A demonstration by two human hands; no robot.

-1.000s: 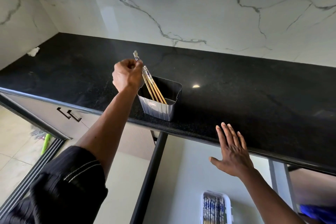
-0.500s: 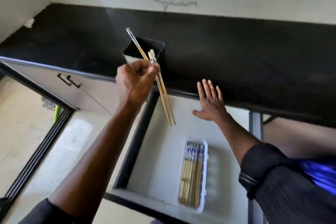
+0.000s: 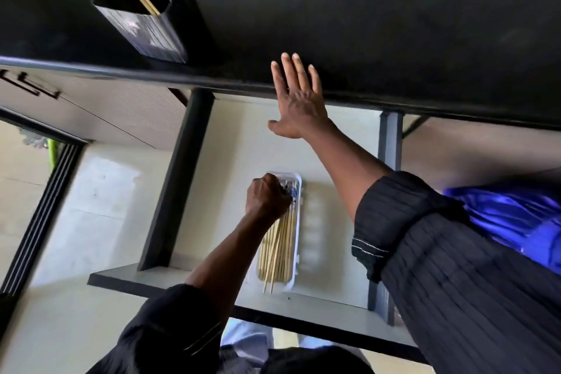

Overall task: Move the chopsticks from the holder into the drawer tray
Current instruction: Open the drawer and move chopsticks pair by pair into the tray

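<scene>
Below the black counter [image 3: 364,24], the left hand [image 3: 267,197] grips chopsticks [image 3: 274,255] over the tray [image 3: 299,222], tips jutting past its near rim and likely to spill on release, the right hand [image 3: 299,106] flat and empty.

Two bare hands: the left hand [image 3: 267,199] is fisted around a pair of pale bamboo chopsticks [image 3: 273,255], and the right hand [image 3: 299,100] lies flat with fingers spread. Under that fist sits one white plastic tray [image 3: 298,223], its bundle too packed to count. Up past the grip stands one dark ribbed metal holder [image 3: 145,26], two sticks showing inside.
</scene>
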